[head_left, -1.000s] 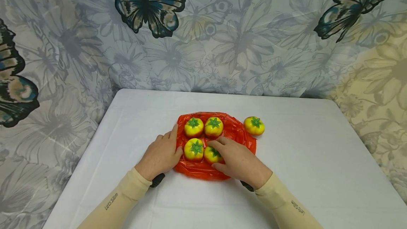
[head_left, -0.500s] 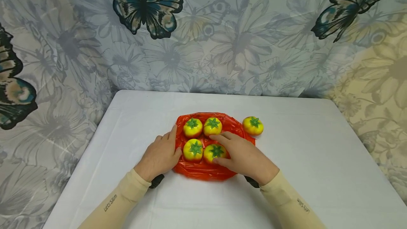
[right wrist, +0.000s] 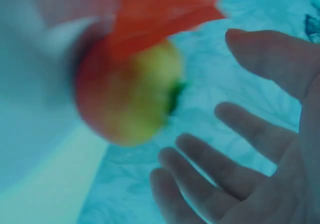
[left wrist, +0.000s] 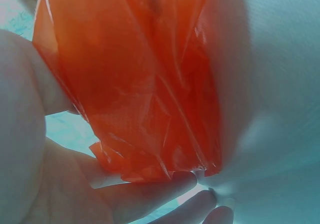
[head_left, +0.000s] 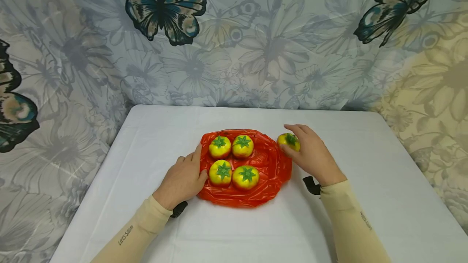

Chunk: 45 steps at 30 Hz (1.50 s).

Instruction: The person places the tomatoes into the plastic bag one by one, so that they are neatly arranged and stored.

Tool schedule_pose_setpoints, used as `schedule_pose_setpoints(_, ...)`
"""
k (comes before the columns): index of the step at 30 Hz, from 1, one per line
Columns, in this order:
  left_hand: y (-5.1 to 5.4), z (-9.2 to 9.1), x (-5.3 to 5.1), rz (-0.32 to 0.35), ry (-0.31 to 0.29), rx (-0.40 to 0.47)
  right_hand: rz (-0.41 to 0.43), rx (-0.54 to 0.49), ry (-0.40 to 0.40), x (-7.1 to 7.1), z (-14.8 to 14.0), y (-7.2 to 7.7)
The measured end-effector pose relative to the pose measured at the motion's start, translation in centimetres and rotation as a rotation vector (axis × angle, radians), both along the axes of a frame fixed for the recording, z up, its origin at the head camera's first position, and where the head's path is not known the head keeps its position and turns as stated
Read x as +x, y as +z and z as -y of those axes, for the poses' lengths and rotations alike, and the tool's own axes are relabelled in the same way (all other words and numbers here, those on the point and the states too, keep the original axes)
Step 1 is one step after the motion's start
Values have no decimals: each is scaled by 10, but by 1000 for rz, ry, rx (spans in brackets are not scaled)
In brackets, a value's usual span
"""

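Note:
A red plastic bag lies spread in a rounded shape at mid-table. Several yellow-and-red tomatoes with green star-shaped tops, such as the front-right tomato, sit on its left part in two rows. My left hand rests against the bag's left edge. In the left wrist view its fingers lie along the crinkled plastic. My right hand reaches around one more tomato beyond the bag's right edge. In the right wrist view its spread fingers stand apart from that blurred tomato.
A white cloth covers the table. Behind it hangs a grey floral backdrop with printed butterflies. Both forearms wear beige sleeves, and a black strap shows at the right wrist.
My right hand has left the front-right tomato on the bag and moved right and away from me to the separate tomato. My left hand has stayed at the bag's edge.

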State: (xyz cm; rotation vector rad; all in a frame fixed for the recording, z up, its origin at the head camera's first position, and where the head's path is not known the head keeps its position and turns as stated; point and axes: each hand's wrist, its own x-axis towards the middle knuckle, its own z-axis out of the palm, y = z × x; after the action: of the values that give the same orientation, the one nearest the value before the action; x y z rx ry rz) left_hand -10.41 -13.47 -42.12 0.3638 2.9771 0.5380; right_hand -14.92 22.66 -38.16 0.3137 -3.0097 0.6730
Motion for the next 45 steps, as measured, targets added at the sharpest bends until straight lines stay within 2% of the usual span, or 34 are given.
schedule_pose_setpoints(8, 0, 1, 2, -11, -1, 0, 80, 4, -62, -10, -7, -18)
schedule_pose_setpoints(24, 1, -1, 1, -5, 2, -13, 124, 22, -65, -15, -10, -29)
schedule_pose_setpoints(36, -1, -1, 0, -8, -1, -13, 127, 41, -67, -16, -11, -28)
schedule_pose_setpoints(45, -1, -1, 0, -16, 1, -16, 88, 38, -59, -11, -13, -13)
